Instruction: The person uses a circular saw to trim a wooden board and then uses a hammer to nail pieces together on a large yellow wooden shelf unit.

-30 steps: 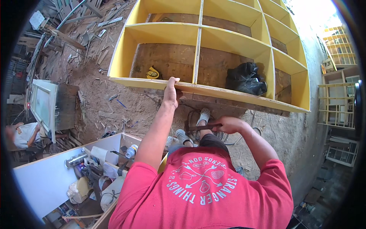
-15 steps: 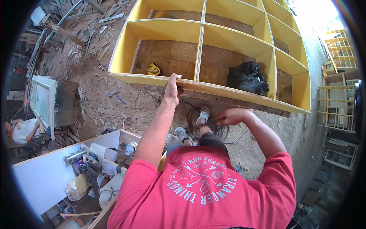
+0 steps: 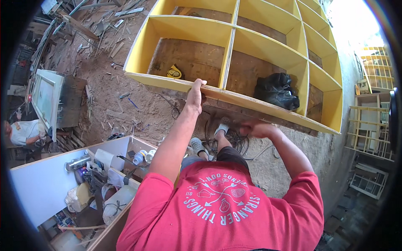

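Observation:
A large yellow shelf unit (image 3: 268, 45) with several open compartments lies in front of me, its brown wooden back facing up. My left hand (image 3: 194, 96) is closed over the rim of its near edge board. To the right, just below that same edge, my right hand (image 3: 260, 129) is smeared by motion; its fingers and anything in them cannot be made out. Inside the near left compartment lies a yellow and black tape measure (image 3: 175, 72). A crumpled black plastic bag (image 3: 276, 90) rests in the compartment to the right of it.
At lower left stands a white-sided wooden box (image 3: 50, 182) crammed with bottles and tools. Dark cables (image 3: 242, 144) coil on the dirt by my feet. A person (image 3: 26, 133) is beside a pale framed panel (image 3: 44, 100) at far left. Yellow frames (image 3: 377, 67) stand at right.
The shelf unit and its contents sit slightly right and tilted more in view. My left hand keeps its hold on the edge; my right hand has moved slightly right and is more blurred.

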Motion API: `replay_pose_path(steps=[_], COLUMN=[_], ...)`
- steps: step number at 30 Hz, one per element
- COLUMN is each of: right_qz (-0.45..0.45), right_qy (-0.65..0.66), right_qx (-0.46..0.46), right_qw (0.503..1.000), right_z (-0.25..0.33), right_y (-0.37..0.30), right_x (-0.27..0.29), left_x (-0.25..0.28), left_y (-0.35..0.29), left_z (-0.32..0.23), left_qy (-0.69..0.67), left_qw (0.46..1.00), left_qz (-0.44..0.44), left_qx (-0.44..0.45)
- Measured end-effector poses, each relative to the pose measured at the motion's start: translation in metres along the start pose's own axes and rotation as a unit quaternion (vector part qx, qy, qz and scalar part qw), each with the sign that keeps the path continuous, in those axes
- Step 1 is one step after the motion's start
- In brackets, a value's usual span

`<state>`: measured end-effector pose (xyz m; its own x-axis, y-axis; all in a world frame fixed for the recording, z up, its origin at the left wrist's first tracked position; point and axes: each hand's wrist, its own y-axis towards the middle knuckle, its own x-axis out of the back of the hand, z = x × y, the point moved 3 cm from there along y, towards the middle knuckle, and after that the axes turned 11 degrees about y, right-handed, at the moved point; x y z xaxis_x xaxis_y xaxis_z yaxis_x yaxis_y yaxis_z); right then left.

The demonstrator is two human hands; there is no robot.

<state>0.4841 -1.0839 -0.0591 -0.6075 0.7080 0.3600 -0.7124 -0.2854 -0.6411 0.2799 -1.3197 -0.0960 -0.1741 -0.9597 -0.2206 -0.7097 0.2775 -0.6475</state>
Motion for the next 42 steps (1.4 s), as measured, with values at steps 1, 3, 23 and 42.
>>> replay_pose_path(steps=[1,3,23,42], right_qz=[0.059,0.096,-0.082,-0.011], right_qy=[-0.005,0.016,-0.058,-0.046], right_qx=[0.018,-0.005,-0.090,0.101], right_qw=[0.998,0.995,0.991,0.994], right_z=[0.003,0.009,-0.010,-0.016], right_y=[-0.002,-0.004,0.016,0.008], right_x=[-0.008,0.004,0.020,-0.012], left_x=[-0.002,0.001,0.004,0.001], left_y=[-0.003,-0.001,0.001,0.002], left_z=[-0.003,-0.003,-0.005,-0.004], left_qy=[0.000,-0.003,0.002,0.002], left_qw=[1.000,1.000,1.000,1.000], left_qz=[-0.002,-0.001,0.011,0.011], left_qx=[-0.003,-0.002,0.003,-0.001])
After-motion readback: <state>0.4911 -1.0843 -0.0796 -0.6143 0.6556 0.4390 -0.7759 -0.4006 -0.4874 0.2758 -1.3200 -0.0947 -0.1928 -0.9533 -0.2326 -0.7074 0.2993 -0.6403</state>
